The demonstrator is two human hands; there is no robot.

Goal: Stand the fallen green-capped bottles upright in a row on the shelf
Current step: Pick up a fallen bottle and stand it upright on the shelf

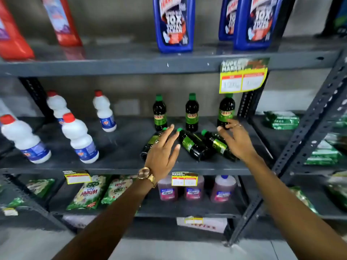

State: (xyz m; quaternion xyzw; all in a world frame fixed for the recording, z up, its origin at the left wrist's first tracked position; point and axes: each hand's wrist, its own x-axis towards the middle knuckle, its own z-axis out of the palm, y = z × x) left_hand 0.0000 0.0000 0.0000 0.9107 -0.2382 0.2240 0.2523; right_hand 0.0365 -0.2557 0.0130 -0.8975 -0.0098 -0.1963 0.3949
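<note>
Both bare hands, left (pixel 161 152) and right (pixel 237 141), hover fingers spread over three fallen green-capped dark bottles (pixel 193 145) at frame centre on the grey metal shelf (pixel 120 147).

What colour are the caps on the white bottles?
Red. The white bottles have red caps, clearest in the head view.

The light is soft and even, and a little dim. The back of the middle shelf (pixel 120 147) is darker, in shade under the board above. Small shiny spots sit on the dark green-capped bottles (pixel 191 111). The picture bends at the edges, so the white bottles (pixel 22 139) lean. The sides and bottom look smeared and fuzzy. The price tag (pixel 243 76) is blurry.
</note>
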